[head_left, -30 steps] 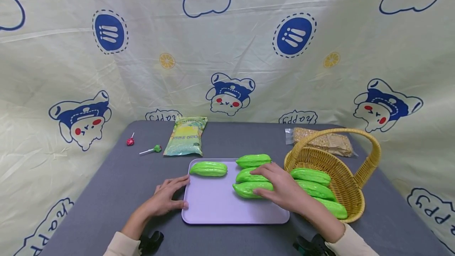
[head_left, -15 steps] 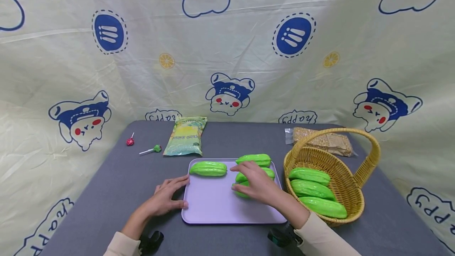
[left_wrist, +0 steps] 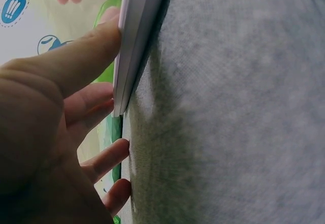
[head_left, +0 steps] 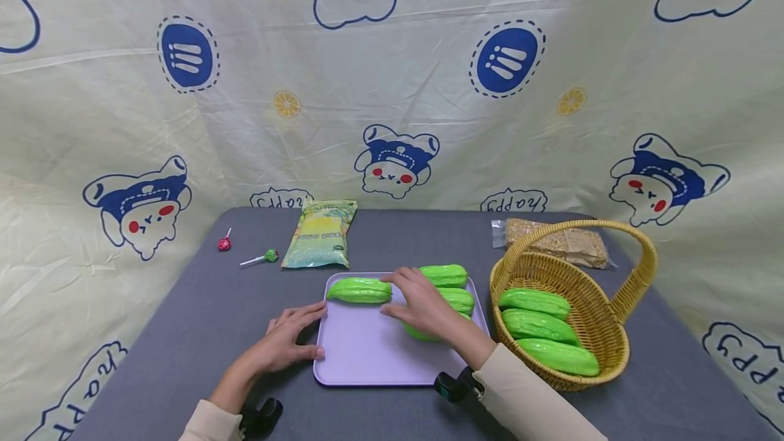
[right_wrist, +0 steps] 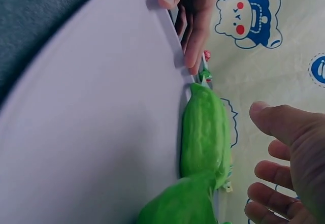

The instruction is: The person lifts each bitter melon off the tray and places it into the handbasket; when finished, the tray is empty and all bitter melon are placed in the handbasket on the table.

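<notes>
On the lilac tray [head_left: 367, 359], one ridged green gourd [head_left: 355, 290] lies by the back left corner. My right hand [head_left: 422, 305] hovers just right of it, fingers loosely spread and holding nothing. Three more gourds lie in a column on the tray's right side, partly hidden by that hand; the rearmost gourd [head_left: 446, 275] shows best. With extended thumb and fingers, my left hand [head_left: 284, 340] touches the tray's left edge. In the left wrist view, the thumb [left_wrist: 96, 51] rests against the tray rim [left_wrist: 133, 41].
A wicker basket [head_left: 620, 352] with a tall handle stands right of the tray, holding three gourds [head_left: 539, 327]. Behind it lies a clear bag of grain-like food [head_left: 557, 243]. A snack bag [head_left: 321, 235], a green lollipop [head_left: 269, 256] and a red lollipop [head_left: 224, 243] lie at the back left.
My right hand has moved left from above the right-hand gourds toward the single gourd at the back left, uncovering the basket's gourds. My left hand has stayed at the tray edge.
</notes>
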Demonstrator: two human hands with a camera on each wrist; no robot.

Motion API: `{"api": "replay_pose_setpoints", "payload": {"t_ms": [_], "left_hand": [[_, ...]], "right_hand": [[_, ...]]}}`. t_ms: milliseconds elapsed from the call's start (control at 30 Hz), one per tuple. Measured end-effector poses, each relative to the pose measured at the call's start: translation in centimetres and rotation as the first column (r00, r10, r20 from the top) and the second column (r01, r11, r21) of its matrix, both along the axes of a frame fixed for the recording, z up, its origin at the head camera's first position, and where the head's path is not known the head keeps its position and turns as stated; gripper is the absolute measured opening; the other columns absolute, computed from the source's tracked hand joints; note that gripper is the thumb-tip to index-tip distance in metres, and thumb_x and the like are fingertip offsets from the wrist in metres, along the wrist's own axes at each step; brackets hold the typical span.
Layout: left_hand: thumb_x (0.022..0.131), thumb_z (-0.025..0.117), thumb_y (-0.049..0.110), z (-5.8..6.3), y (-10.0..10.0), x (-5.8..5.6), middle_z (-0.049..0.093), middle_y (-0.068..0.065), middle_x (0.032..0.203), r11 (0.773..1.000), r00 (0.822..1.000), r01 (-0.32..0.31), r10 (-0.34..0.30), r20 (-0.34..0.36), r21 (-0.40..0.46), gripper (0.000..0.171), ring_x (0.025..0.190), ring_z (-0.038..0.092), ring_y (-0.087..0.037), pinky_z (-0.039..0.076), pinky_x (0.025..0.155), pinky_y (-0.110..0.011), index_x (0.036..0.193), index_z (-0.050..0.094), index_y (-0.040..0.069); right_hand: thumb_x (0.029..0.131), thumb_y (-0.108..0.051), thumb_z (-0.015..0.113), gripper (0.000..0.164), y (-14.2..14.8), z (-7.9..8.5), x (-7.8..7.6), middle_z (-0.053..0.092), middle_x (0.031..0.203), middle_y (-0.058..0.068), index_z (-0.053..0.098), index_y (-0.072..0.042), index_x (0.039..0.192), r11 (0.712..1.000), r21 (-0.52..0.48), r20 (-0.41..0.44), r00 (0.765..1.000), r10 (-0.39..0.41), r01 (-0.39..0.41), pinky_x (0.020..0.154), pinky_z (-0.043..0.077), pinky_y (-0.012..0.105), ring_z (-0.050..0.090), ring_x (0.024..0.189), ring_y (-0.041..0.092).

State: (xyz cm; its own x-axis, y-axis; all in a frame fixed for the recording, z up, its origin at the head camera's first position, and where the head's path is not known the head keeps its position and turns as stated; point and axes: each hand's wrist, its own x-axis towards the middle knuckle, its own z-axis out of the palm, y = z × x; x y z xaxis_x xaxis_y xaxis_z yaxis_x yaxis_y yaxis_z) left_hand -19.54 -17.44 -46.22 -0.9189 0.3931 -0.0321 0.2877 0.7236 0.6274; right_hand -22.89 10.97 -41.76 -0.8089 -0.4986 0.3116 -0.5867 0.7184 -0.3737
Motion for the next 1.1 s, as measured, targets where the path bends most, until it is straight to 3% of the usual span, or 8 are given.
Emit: {"api": "replay_pose_setpoints", "payload": {"t_ms": [333, 1100], "left_hand": [[0.077, 0.074, 0.04, 0.0, 0.0, 0.0, 0.037, -0.003, 0.151, 1.0, 1.0, 0.011, -0.011, -0.004, 0.002, 0.074, 0.131, 0.034, -0.031, 0.024, 0.093, -0.056, 0.14, 0.046, 0.014], [0.077, 0.074, 0.041, 0.1, 0.0, 0.0, 0.037, -0.005, 0.152, 1.0, 1.0, 0.01, -0.01, 0.005, -0.003, 0.075, 0.131, 0.034, -0.033, 0.023, 0.095, -0.059, 0.14, 0.046, 0.013]], "right_hand": [[0.082, -0.03, 0.073, 0.052, -1.8, -0.6, -1.8, 0.06, 0.121, 0.01, 0.058, -0.008, 0.126, 1.0, 0.023, 0.082, 0.997, -0.004, 0.002, 0.092, 0.044, 0.043, 0.053, 0.112, 0.027], [0.082, -0.031, 0.072, 0.052, -3.3, -1.6, -4.2, 0.06, 0.123, 0.01, 0.057, -0.01, 0.127, 0.988, 0.155, 0.103, 0.994, -0.027, 0.011, 0.096, 0.043, 0.042, 0.053, 0.114, 0.029]]}}
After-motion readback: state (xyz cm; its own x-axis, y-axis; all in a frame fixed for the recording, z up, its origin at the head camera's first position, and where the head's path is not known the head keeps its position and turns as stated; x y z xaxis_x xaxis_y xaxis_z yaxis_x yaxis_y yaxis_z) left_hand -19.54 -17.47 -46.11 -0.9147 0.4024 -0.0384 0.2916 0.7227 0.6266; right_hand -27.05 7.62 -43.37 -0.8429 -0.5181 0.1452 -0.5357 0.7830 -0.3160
